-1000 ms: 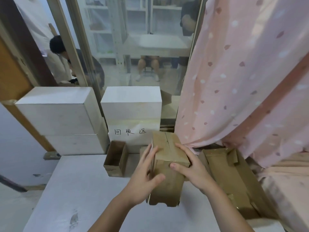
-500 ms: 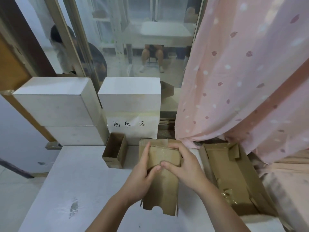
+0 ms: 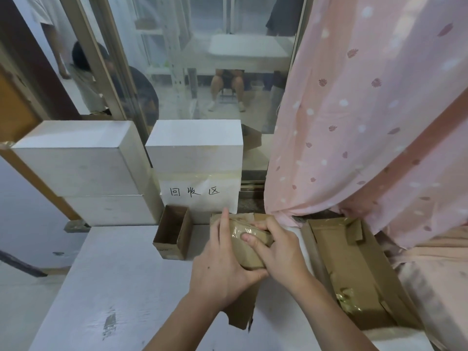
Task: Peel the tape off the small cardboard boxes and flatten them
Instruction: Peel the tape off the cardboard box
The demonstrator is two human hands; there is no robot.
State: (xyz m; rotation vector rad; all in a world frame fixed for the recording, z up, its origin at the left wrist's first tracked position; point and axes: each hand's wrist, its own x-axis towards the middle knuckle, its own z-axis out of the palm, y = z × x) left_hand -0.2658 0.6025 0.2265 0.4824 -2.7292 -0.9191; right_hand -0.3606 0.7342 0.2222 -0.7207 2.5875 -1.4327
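Head view: I see both hands on the cardboard box [image 3: 247, 245] at the worktop [image 3: 126, 287] centre. Left hand [image 3: 222, 264] grips its left side, right hand [image 3: 278, 252] curls over the taped top. Open small box [image 3: 173, 231] just left; flattened cardboard [image 3: 354, 269] right.

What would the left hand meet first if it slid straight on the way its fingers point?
Probably the handwritten white paper sign on the white block; the left hand, resting along the flattened brown cardboard box, already reaches its lower edge, though depth is unclear.
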